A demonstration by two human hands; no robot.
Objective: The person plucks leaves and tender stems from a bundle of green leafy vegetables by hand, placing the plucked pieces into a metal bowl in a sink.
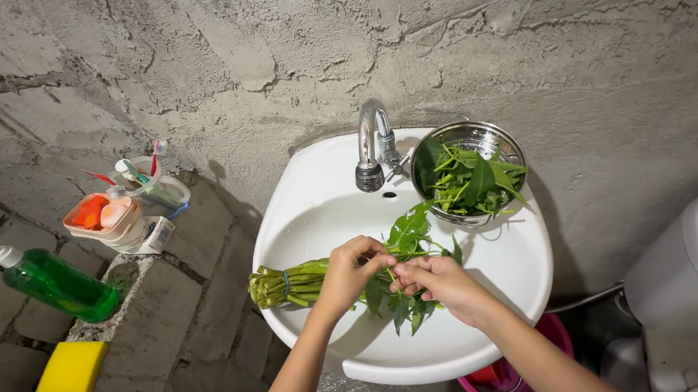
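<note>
- Right now, both hands meet over the white basin (509,278), close together above its bowl.
- Left hand (347,272) is curled around the bundle of leafy greens (315,279), which lies crosswise with its tied stem ends pointing away to that hand's outer side; the grip looks meant to steady the bundle.
- Right hand (440,282) has its fingers pinched on leaves at the bundle's leafy end, touching the left hand's fingertips, seemingly to pluck or sort them.
- Beyond the right hand, on the basin's rim, sits a metal colander (502,141) with loose greens inside, near enough for picked leaves.
- Between and beyond the hands stands the tap (370,142).
- Far off to the left hand's side, a green soap dispenser (53,282) and yellow sponge (71,368) rest on a ledge.
</note>
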